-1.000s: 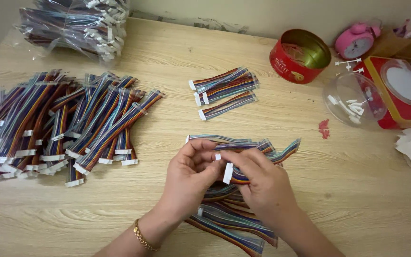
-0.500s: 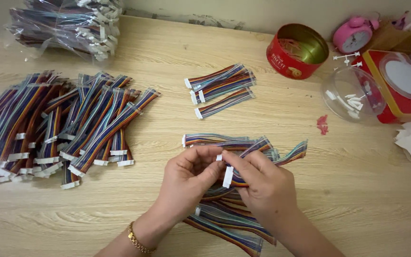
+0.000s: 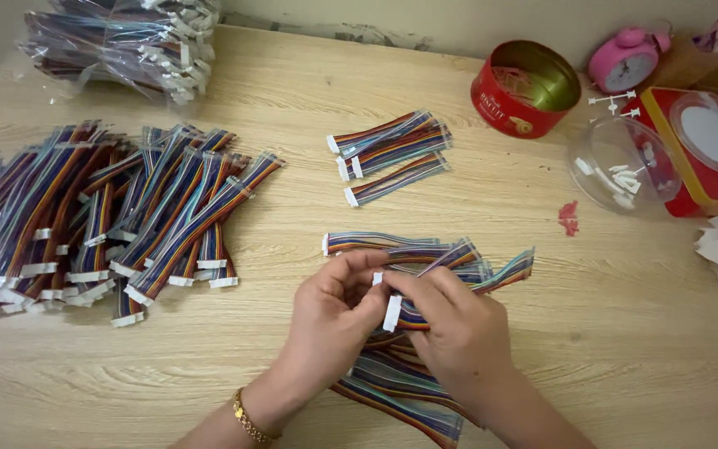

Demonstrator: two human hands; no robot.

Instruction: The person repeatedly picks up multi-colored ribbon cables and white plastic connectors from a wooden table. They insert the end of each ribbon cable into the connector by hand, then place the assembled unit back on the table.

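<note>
Head view looked down on a rainbow ribbon cable (image 3: 425, 312) with a white plastic connector (image 3: 392, 313) at its end, held at mid-table just above a loose pile of like cables (image 3: 413, 378). The left hand (image 3: 330, 328) and right hand (image 3: 450, 328) met over it, fingertips pinched narrow on the connector end. The cable looked light and limp, its flat band of thin insulated wires likely to flop and bend freely; the stiff, small connector seemed the surest place to grip, though probably slick and easy to fumble.

Further out, on the pale wood-grain table (image 3: 625, 333), a small stack of cables (image 3: 392, 154) lay ahead of the hands, and a large fanned heap (image 3: 101, 216) lay well to the left. A plastic bag of more cables (image 3: 126, 46) sat at the far left corner. To the right stood a round red tin (image 3: 525, 87), a clear plastic lid holding small white pieces (image 3: 621, 162), and a pink alarm clock (image 3: 625, 60).
</note>
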